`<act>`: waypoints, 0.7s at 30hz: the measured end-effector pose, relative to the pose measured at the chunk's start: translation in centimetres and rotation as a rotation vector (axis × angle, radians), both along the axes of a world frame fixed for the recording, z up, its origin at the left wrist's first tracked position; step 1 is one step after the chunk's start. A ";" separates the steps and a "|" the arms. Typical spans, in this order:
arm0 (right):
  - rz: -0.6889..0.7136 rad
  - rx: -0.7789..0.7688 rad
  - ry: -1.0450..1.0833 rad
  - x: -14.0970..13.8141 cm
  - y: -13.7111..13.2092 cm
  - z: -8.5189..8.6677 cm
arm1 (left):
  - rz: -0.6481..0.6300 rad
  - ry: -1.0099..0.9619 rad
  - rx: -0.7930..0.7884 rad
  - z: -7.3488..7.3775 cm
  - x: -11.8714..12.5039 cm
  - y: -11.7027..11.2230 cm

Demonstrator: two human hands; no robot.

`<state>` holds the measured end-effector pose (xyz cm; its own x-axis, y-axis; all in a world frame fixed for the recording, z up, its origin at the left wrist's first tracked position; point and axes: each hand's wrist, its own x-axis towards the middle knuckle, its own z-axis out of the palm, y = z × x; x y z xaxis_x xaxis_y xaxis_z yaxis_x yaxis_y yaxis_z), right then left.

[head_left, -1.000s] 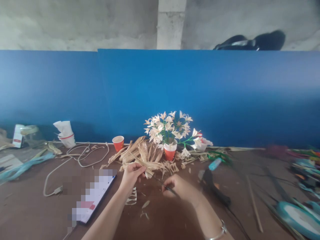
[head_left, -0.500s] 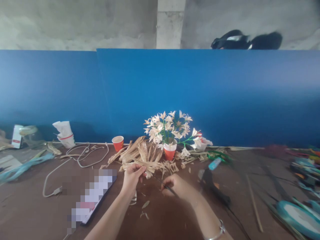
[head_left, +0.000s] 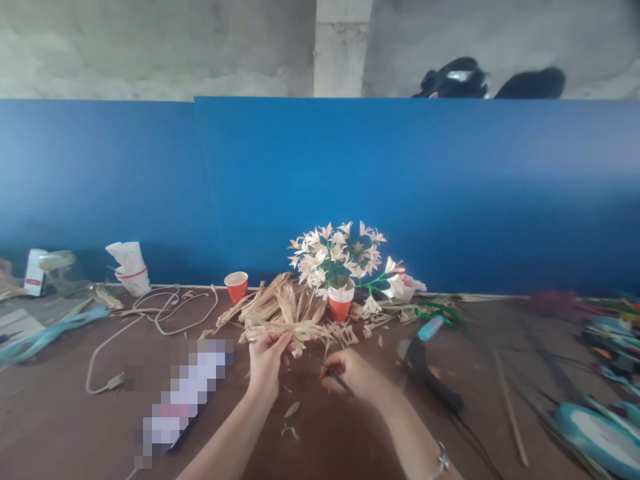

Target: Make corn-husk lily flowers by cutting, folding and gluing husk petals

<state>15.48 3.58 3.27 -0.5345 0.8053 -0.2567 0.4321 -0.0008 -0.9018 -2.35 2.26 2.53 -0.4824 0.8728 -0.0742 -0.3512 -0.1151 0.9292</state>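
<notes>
My left hand (head_left: 268, 360) is closed in a pinch in front of a heap of dried husks (head_left: 285, 303). A pale husk piece (head_left: 298, 349) shows just past its fingertips, but I cannot tell whether the fingers hold it. Opposite, my right hand (head_left: 353, 372) has its fingers closed round a thin, dark, pointed tool (head_left: 338, 380), whose tip points toward the left hand. Behind the hands stands a red and white paper cup (head_left: 340, 308) with a bunch of white husk flowers (head_left: 333, 257) on green stems.
Another paper cup (head_left: 236, 287) stands left of the heap. A phone-like slab (head_left: 187, 397), partly blurred out, and a white cable (head_left: 100, 347) lie at left. To the right are a black glue gun (head_left: 425, 373), a thin stick (head_left: 510, 410) and a blue tape roll (head_left: 595, 437).
The left wrist and forearm have shifted slightly right, covering a pale scrap that lay beside them. My right hand and its tool have barely moved.
</notes>
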 end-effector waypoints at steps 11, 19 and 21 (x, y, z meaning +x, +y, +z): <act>0.029 0.036 0.013 -0.2 -0.1 -0.1 | 0.036 -0.026 0.007 -0.5 0.3 -0.2; 0.034 0.029 0.044 -0.8 -0.6 0.5 | 0.028 -0.035 0.009 -0.4 0.3 -0.2; 0.053 -0.021 0.043 -0.4 -0.7 0.9 | 0.024 -0.035 0.019 -0.5 0.0 0.0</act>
<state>15.03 2.91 4.20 -0.5869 0.7703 -0.2493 0.3929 0.0017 -0.9196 -2.38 2.27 2.04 -0.5008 0.8623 -0.0751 -0.3799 -0.1410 0.9142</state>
